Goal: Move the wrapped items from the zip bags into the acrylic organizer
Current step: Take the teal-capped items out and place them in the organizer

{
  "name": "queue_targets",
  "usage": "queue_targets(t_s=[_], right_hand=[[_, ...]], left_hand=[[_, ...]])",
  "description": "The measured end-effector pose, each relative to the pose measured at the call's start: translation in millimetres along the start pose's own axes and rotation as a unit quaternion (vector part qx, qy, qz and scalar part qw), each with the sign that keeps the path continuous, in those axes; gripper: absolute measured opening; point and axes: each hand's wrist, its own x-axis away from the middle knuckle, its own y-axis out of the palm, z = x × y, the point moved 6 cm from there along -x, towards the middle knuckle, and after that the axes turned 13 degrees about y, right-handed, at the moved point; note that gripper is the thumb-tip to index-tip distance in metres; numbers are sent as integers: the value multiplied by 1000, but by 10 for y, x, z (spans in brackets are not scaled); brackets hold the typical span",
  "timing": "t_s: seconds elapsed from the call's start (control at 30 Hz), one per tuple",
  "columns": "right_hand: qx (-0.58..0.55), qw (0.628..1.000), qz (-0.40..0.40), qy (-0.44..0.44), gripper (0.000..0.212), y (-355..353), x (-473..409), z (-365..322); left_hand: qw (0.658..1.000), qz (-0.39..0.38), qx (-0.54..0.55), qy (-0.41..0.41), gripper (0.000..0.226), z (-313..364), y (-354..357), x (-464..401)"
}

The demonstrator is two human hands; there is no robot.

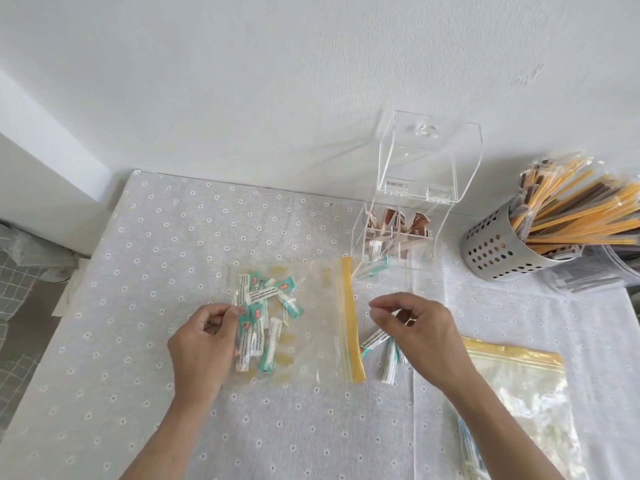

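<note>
A clear zip bag point(311, 327) with a yellow seal strip lies flat on the table, its mouth toward the right. Several white-and-teal wrapped packets point(258, 323) sit bunched in its left end. My left hand point(204, 344) pinches that left end of the bag. My right hand point(419, 330) hovers just outside the mouth with its fingers curled over a few loose packets point(388, 358); I cannot tell whether it holds them. The acrylic organizer point(360, 237) stands behind with its lid raised, brown packets in the rear cells and teal ones point(372, 268) in front.
A second zip bag point(519, 379) lies at the right front, with more packets point(467, 441) beside it. A perforated metal cup point(498, 251) full of long stick sachets stands at the back right. The flower-print tablecloth point(156, 271) ends at the left edge.
</note>
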Motion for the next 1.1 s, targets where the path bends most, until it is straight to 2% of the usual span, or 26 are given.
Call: queue_targets(t_s=[0.1, 0.23, 0.3, 0.43, 0.53, 0.63, 0.8, 0.87, 0.93, 0.97, 1.03, 1.07, 1.1], right_hand=[[-25, 997, -64, 23, 14, 245, -3, 63], [-30, 989, -140, 18, 30, 512, -52, 81], [-4, 990, -139, -5, 34, 611, -112, 82], [5, 990, -127, -62, 18, 789, -180, -14], [53, 982, -90, -157, 8, 903, -177, -208], [98, 965, -77, -230, 30, 1073, -229, -339], [191, 937, -67, -285, 67, 1298, -375, -332], [159, 943, -58, -285, 58, 1255, -352, -400], [207, 938, -54, -272, 63, 1314, -337, -344], [206, 956, -68, -197, 57, 1319, -429, -251], [222, 962, -107, -118, 34, 1387, -544, -157], [213, 962, -129, -108, 27, 1418, -568, -138], [212, 961, -136, -117, 29, 1414, -539, -161]], left_hand=[[1000, 5, 11, -5, 13, -15, 2, 2], [1000, 6, 14, -4, 14, 21, 4, 11], [1000, 7, 12, -8, 13, 32, 3, 13], [1000, 8, 13, -13, 13, 16, -5, 14], [1000, 9, 22, -13, 13, 45, -11, 29], [999, 10, 30, -21, 14, 45, -7, 29], [999, 8, 32, -23, 13, 25, -15, 21], [999, 9, 38, -25, 12, 27, -23, 21], [999, 8, 33, -22, 10, 42, -32, 18], [999, 8, 31, -21, 9, 54, -33, 18], [999, 9, 36, -24, 10, 65, -32, 17], [999, 8, 41, -26, 10, 68, -29, 17], [999, 7, 43, -27, 11, 76, -27, 20]])
